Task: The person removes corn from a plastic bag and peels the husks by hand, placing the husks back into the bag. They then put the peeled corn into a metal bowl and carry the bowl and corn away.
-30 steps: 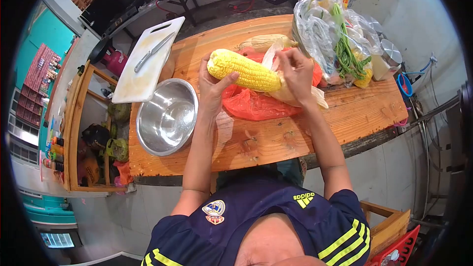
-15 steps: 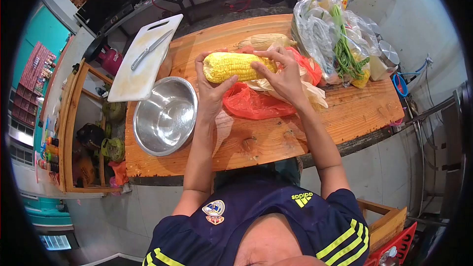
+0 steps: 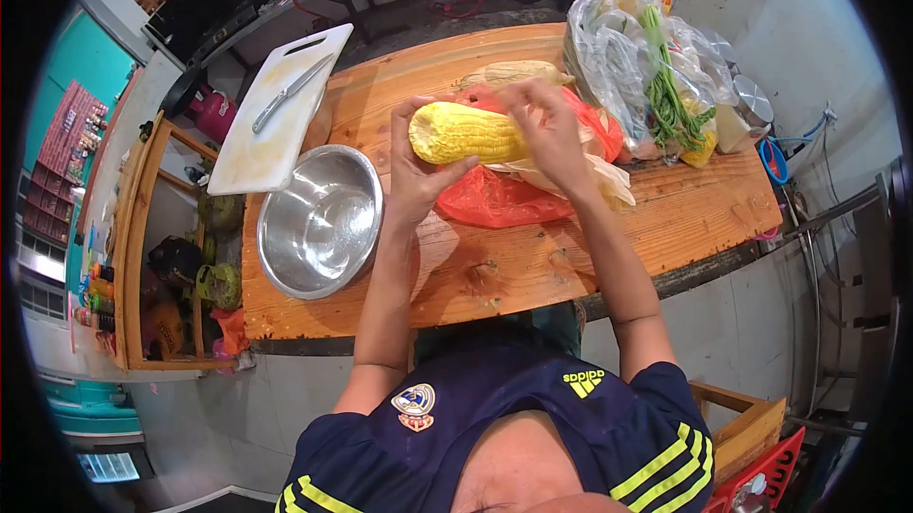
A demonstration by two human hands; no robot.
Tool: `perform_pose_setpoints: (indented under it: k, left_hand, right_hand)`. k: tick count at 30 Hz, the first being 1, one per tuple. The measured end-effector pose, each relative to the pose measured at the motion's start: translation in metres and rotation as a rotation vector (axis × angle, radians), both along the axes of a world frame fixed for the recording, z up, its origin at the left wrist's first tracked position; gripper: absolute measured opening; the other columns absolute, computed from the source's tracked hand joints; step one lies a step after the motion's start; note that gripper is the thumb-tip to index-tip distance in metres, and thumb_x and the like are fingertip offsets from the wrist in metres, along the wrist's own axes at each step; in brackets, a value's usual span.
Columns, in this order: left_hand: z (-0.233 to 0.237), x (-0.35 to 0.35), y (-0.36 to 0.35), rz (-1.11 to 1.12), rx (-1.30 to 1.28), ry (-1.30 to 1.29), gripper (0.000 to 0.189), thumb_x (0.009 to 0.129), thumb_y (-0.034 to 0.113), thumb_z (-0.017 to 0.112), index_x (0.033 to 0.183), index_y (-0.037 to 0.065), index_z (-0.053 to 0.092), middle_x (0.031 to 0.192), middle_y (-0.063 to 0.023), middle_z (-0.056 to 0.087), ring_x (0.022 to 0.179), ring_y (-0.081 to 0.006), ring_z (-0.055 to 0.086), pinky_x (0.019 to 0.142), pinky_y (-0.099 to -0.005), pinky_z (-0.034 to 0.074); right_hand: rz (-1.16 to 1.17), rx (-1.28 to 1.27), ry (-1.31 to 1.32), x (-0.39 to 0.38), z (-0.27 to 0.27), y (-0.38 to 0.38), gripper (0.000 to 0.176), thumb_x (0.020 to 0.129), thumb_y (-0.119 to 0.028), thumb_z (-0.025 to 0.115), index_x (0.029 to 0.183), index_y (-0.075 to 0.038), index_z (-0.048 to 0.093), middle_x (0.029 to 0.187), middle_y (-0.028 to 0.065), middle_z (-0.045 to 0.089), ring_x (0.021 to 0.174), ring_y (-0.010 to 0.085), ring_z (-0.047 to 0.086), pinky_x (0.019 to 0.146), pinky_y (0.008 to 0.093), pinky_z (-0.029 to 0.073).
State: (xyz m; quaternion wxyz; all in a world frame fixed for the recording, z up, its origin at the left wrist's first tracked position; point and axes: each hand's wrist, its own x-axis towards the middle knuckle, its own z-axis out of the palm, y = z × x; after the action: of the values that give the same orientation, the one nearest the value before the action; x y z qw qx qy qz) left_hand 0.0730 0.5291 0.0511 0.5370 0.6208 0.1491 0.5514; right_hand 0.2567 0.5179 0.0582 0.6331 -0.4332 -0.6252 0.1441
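Note:
My left hand [image 3: 415,175] is closed round the thick end of a husked yellow corn cob [image 3: 468,133], holding it level above the table. At the cob's other end, my right hand [image 3: 552,137] has its fingers bent together and slightly blurred. Whether a strand or anything else is between them I cannot make out. Below the cob lies a red plastic bag [image 3: 499,199], with pale corn husks [image 3: 609,180] on it. Another ear of corn in its husk [image 3: 514,74] rests just behind.
A steel bowl [image 3: 321,223] stands left on the wooden table [image 3: 475,271]. Behind it, a white cutting board [image 3: 276,114] carries a knife [image 3: 290,95]. Clear plastic bags [image 3: 609,57] and long green vegetables [image 3: 666,95] crowd the back right, beside a blue-rimmed item [image 3: 772,163].
The cob and my left hand have shifted a little to the right, and the cob's thick end has turned more toward me. My right hand's fingers have lifted off the cob's side and drawn together.

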Motion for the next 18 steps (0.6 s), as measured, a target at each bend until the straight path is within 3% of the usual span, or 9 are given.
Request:
perform_pose_setpoints:
  k: [3,6,9,12,13,18]
  left_hand:
    - [-0.002,0.006,0.000,0.001,0.095,0.065,0.073,0.067,-0.008,0.078,0.126,0.008,0.038,0.133,-0.0092,0.042,0.122,-0.0191,0.048,0.102,-0.0333,0.046]
    - [0.000,0.006,-0.001,-0.014,0.136,0.113,0.074,0.065,-0.007,0.079,0.125,0.010,0.041,0.139,-0.0116,0.037,0.126,-0.0209,0.045,0.104,-0.0344,0.044]
    - [0.008,0.003,-0.004,-0.049,0.212,0.177,0.076,0.064,-0.009,0.078,0.126,0.012,0.040,0.143,-0.0143,0.034,0.125,-0.0225,0.047,0.103,-0.0350,0.047]
    - [0.013,0.001,-0.007,-0.091,0.217,0.186,0.076,0.063,-0.010,0.079,0.124,0.012,0.040,0.144,-0.0155,0.034,0.121,-0.0229,0.051,0.103,-0.0348,0.047]
    - [0.015,-0.001,-0.009,-0.103,0.226,0.208,0.076,0.063,-0.010,0.079,0.124,0.011,0.040,0.144,-0.0160,0.034,0.120,-0.0236,0.053,0.103,-0.0351,0.047]
    - [0.019,-0.003,-0.020,-0.177,0.048,0.298,0.070,0.064,-0.005,0.079,0.122,0.011,0.043,0.152,-0.0236,0.024,0.132,-0.0239,0.043,0.105,-0.0338,0.040]
  right_hand:
    - [0.154,-0.099,0.036,-0.020,0.020,-0.014,0.020,0.088,-0.021,0.067,0.088,-0.001,0.070,0.083,0.0045,0.065,0.085,0.0115,0.055,0.079,0.0317,0.044]
    - [0.277,-0.077,0.197,-0.020,0.010,-0.002,0.021,0.087,-0.022,0.069,0.086,-0.001,0.069,0.081,0.0038,0.065,0.081,0.0104,0.056,0.076,0.0290,0.044]
    - [0.139,-0.105,0.236,-0.009,0.010,-0.001,0.023,0.089,-0.023,0.068,0.084,0.000,0.068,0.078,0.0029,0.064,0.076,0.0089,0.055,0.071,0.0262,0.044]
    - [0.133,-0.198,0.457,0.010,0.002,0.012,0.023,0.095,-0.023,0.060,0.091,-0.003,0.069,0.083,0.0001,0.062,0.076,0.0076,0.053,0.072,0.0233,0.042]
    - [0.253,-0.277,0.441,0.020,0.006,0.009,0.025,0.097,-0.025,0.057,0.092,-0.002,0.067,0.083,-0.0005,0.062,0.074,0.0065,0.054,0.072,0.0218,0.043]
    - [0.222,-0.196,0.137,-0.003,0.030,0.000,0.022,0.092,-0.020,0.064,0.090,0.001,0.067,0.080,0.0029,0.067,0.075,0.0065,0.059,0.070,0.0236,0.047]
